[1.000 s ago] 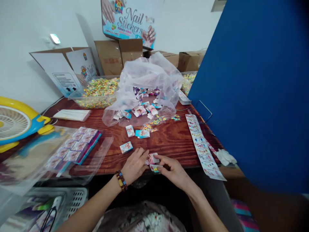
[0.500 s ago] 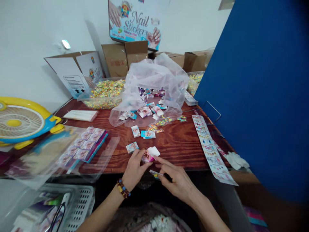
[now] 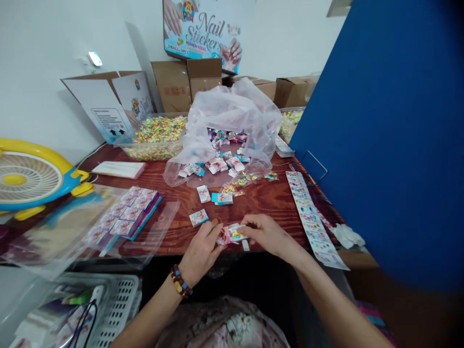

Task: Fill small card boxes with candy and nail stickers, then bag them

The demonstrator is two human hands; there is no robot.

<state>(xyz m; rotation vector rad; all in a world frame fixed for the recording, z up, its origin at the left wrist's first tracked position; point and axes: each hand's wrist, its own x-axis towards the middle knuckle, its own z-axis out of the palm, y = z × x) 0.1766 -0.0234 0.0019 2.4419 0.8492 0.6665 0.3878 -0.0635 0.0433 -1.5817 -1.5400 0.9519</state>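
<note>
In my left hand [image 3: 202, 249] is a small pink-and-white carton [image 3: 222, 236], held at the table's front edge with its open end to the right. My right hand [image 3: 265, 233] pinches a small clear packet of colourful candy [image 3: 236, 234] at that open end; part of it seems to be inside, though how far I cannot tell. White carton flaps stick out beneath the packet. Close beyond my left hand lies a small blue-and-white carton [image 3: 198, 218]. Two more cartons, one upright-looking [image 3: 203, 194] and one with a blue flap [image 3: 222, 198], lie farther back.
A plastic bag [image 3: 232, 108] spills cartons at the back centre, with candy packets [image 3: 244, 181] before it. Grouped cartons [image 3: 132, 212] and a yellow-blue fan [image 3: 31, 176] are at left. A sticker strip [image 3: 312, 220] lies right, beside a blue panel [image 3: 344, 145]. A candy tub [image 3: 155, 153] stands behind.
My right hand has moved up and brought the candy packet from below the carton to its open end. My left hand still holds the carton, now turned more level.
</note>
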